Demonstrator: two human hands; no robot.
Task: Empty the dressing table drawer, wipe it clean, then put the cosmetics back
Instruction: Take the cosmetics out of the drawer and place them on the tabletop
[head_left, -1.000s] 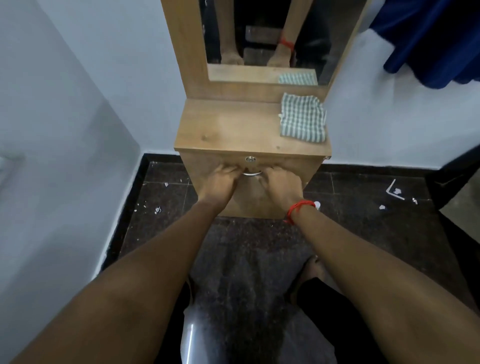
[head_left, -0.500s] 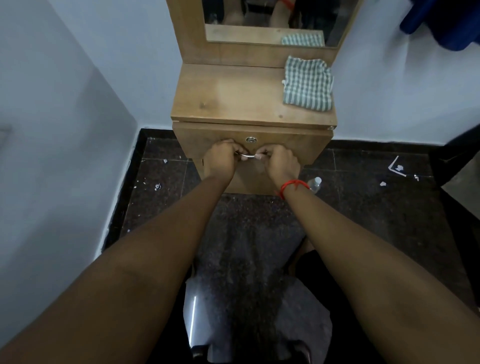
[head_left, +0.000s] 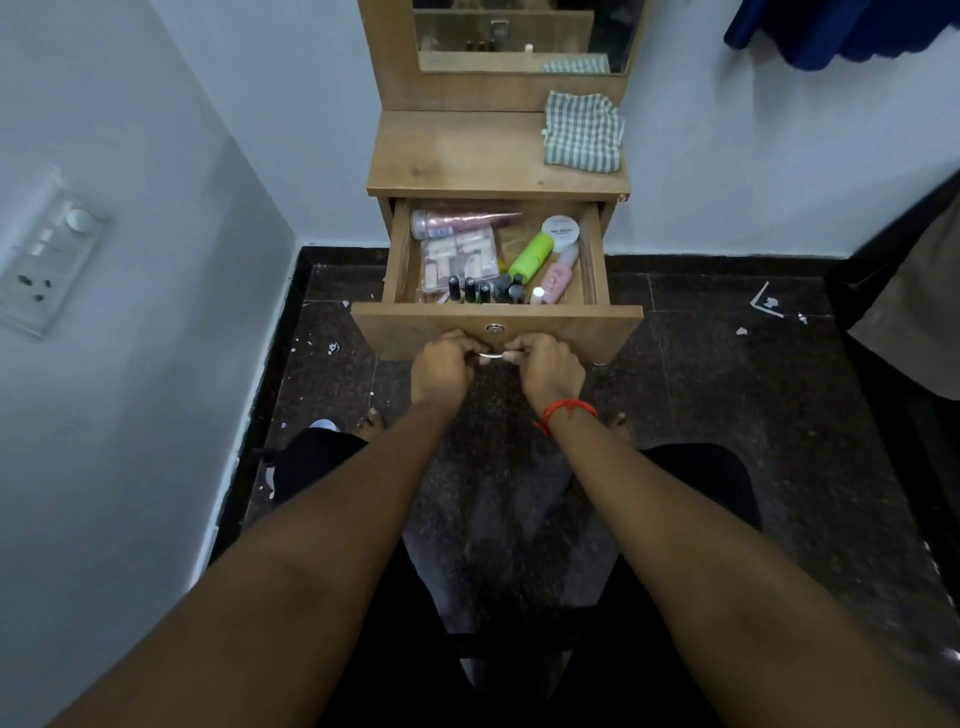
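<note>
Head view: both hands are on the drawer front. Left hand (head_left: 441, 364) and right hand (head_left: 548, 369) each curl fingers round the small metal handle (head_left: 491, 355), one at each end, knuckles up. The drawer (head_left: 498, 330) stands far out of the dressing table (head_left: 457, 150) and looks full, so emptying is not yet begun. Cosmetics inside: glitter tube (head_left: 457, 222) along the back edge, clear pouch (head_left: 457, 257) at left, dark nail polish bottles (head_left: 478, 288) in a row against the front wall, green bottle (head_left: 531, 255) mid, pink bottle (head_left: 557, 275) toward the front right corner, white jar (head_left: 560, 230) at the back right corner. Checked cloth (head_left: 583, 131) lies on the tabletop's back right corner, likely for the wipe. Risks, as judged: the drawer seems near the end of its run, so more pull could drop it and spill everything. A jerk could topple the upright polish bottles or roll the lying ones. Surface is wood-look laminate, with a mirror (head_left: 519, 31) above. Room: dark speckled floor (head_left: 727, 389) with white scraps, pale walls, switch panel (head_left: 47, 254) on the left wall, blue fabric (head_left: 841, 31) at top right.
</note>
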